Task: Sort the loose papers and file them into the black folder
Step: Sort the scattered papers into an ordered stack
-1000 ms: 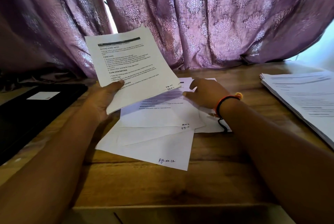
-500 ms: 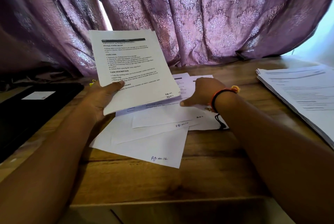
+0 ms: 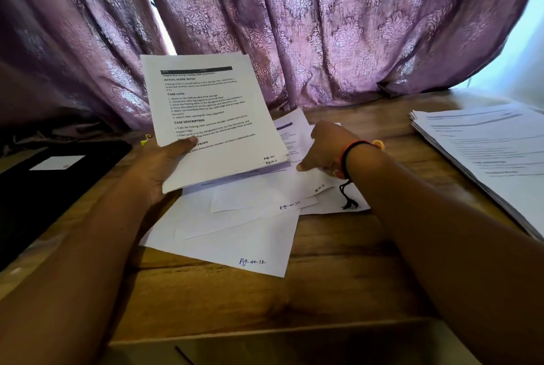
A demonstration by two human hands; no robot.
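My left hand (image 3: 160, 163) holds a small stack of printed pages (image 3: 212, 117) tilted up above the table, thumb on the front sheet. Under it lie several loose papers (image 3: 235, 235) fanned out on the wooden table (image 3: 338, 276), some with handwritten page numbers at the corner. My right hand (image 3: 326, 148) rests on the loose papers at their far right, fingers curled and thumb pressing down on a sheet. The black folder (image 3: 44, 188) lies flat at the left, with a white label on its cover.
A thick stack of printed papers (image 3: 485, 158) sits at the table's right edge. Purple patterned curtains (image 3: 323, 26) hang behind the table. A small yellow object (image 3: 145, 141) shows beside the folder. The table's front edge is near me.
My left hand raised the held stack slightly and brought it more upright. My right hand slid a little toward me across the loose sheets, which shifted under it.
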